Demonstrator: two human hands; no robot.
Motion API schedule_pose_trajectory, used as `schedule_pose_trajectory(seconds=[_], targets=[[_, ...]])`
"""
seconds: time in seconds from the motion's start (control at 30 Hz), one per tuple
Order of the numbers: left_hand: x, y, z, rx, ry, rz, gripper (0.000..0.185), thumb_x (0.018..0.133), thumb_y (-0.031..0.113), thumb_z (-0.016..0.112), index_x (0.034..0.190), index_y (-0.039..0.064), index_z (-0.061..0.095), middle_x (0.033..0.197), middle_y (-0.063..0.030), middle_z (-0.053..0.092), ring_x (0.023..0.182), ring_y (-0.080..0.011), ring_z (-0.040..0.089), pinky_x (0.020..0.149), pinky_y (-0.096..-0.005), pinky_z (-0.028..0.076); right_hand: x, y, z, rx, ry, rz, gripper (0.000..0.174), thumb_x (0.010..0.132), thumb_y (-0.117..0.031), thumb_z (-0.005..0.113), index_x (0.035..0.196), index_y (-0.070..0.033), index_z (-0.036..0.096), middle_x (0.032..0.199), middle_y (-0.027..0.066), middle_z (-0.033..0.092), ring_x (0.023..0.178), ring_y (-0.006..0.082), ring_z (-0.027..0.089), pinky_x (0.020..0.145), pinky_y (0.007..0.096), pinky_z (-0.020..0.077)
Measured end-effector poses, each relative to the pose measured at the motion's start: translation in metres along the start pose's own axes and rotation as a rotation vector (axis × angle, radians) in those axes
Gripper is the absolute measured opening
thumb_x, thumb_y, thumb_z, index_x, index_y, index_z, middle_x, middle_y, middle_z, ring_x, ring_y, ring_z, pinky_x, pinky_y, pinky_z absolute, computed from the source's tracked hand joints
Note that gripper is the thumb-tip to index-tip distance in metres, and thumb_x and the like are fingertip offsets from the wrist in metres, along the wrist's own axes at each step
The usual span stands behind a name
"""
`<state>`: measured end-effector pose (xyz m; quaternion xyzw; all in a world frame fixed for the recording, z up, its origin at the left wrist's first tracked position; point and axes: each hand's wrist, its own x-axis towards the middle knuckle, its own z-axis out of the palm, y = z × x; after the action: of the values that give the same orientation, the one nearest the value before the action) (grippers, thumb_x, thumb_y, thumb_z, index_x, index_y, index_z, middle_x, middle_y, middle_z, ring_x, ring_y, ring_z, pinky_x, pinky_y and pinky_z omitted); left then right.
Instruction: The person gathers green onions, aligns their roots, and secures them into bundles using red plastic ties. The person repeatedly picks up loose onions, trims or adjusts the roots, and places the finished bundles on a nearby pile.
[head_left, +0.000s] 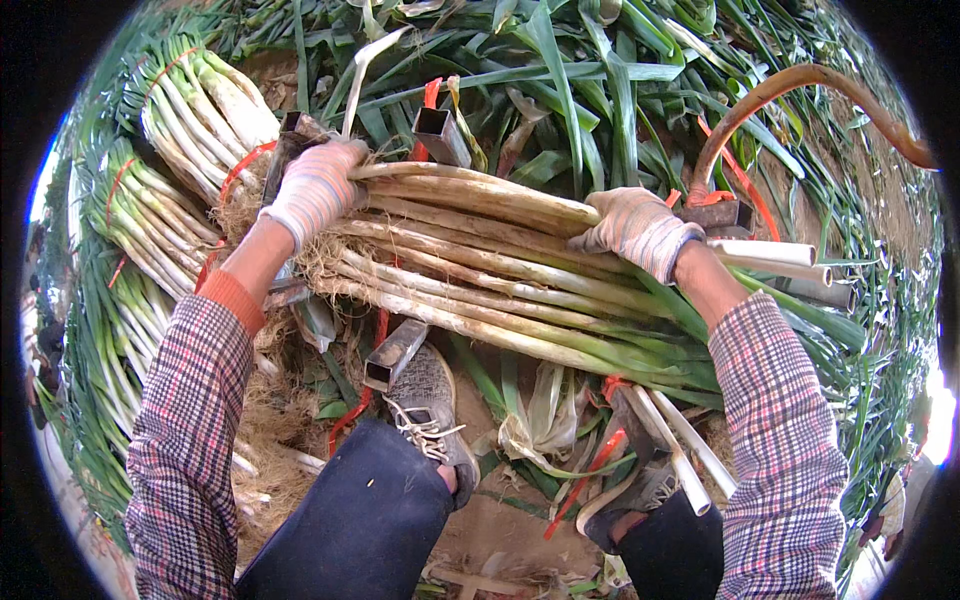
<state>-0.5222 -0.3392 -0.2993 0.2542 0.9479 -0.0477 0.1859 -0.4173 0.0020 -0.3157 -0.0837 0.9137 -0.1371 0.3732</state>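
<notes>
Before me a pile of long green onions (510, 274) lies crosswise on a metal frame, roots to the left and green leaves to the right. My left hand (319, 187), in a striped knit glove, is closed around the root end of a pale onion stalk (480, 187) at the far side of the pile. Further up the same stalk, my right hand (634, 229), gloved alike, grips it with the fingers curled under. Tangled roots (322, 262) hang just below my left hand. Red ties (382, 326) run beneath the onions.
Square-tube ends (396, 356) of the frame stick up around the pile. White pipes (679, 457) jut out at the right, near a curved brown bar (795, 82). Tied onion bundles (206, 112) lie at the left. Loose leaves (600, 90) cover the ground beyond. My shoes (431, 405) are below.
</notes>
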Motion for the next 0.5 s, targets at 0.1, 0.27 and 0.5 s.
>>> schedule_pose_trajectory(seconds=[0.1,0.27,0.5], targets=[[-0.013,0.021,0.003,0.064,0.138,0.153,0.056,0.070,0.024,0.080,0.121,0.014,0.058,0.113,-0.0135,0.062,0.112,-0.0344,0.056,0.098,-0.0443,0.043,-0.003,0.000,0.000,0.022,0.001,0.025,0.066,0.071,-0.063,0.072,0.101,-0.004,0.065,0.092,0.0194,0.068,0.091,0.0372,0.065,0.082,0.0438,0.0499],[-0.006,0.052,0.006,0.018,0.092,0.193,0.063,0.066,0.031,0.082,0.122,0.012,0.058,0.113,-0.0144,0.060,0.106,-0.0368,0.058,0.095,-0.0443,0.044,-0.016,-0.004,0.001,0.239,0.136,0.104,0.074,0.067,-0.062,0.076,0.112,-0.005,0.062,0.097,0.0215,0.067,0.097,0.0375,0.064,0.086,0.0428,0.0487],[0.020,0.052,0.001,-0.105,-0.093,0.107,0.058,0.064,0.037,0.081,0.111,0.006,0.066,0.110,-0.0170,0.065,0.106,-0.0346,0.059,0.092,-0.0415,0.048,-0.037,-0.016,0.017,-0.031,0.555,-0.191,0.032,0.076,-0.029,0.073,0.097,-0.008,0.062,0.088,0.0146,0.063,0.086,0.0331,0.065,0.076,0.0445,0.0500]])
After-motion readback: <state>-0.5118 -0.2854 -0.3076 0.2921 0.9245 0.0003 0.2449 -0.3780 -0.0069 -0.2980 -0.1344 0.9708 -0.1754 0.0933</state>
